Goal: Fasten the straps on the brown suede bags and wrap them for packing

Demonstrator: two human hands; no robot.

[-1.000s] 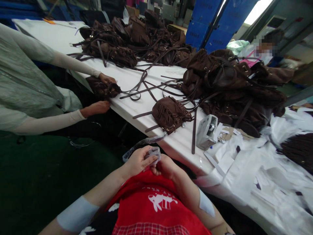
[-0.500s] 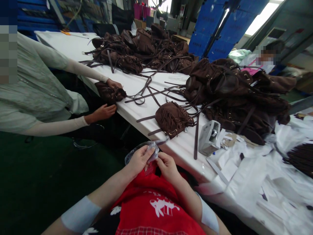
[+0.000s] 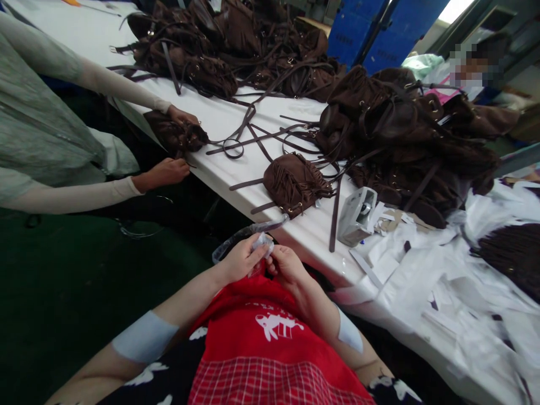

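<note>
My left hand [image 3: 244,257] is closed around a dark strap in clear plastic wrap [image 3: 236,235]. The wrapped strap loops out past the fingers towards the table edge, and bunched plastic shows above the thumb. Close beside it, my right hand [image 3: 287,264] is pinched shut at the bunched plastic; what lies between its fingertips is hidden. Both hands are in front of my red apron [image 3: 270,326]. Just beyond them, a small brown fringed bag [image 3: 293,183] lies on the white table [image 3: 248,202], its straps trailing.
Large heaps of brown bags [image 3: 405,129] cover the table's far side. A white tape-dispenser-like device [image 3: 358,216] stands at the right, near paper scraps and white wrapping [image 3: 455,315]. At the left, a co-worker's hands [image 3: 169,171] handle another brown bag [image 3: 175,132]. Blue panels [image 3: 358,34] stand behind.
The view has tilted downward, so the table and bags sit higher in the picture. My hands keep their hold, close together. The co-worker's lower hand has come slightly away from the bag.
</note>
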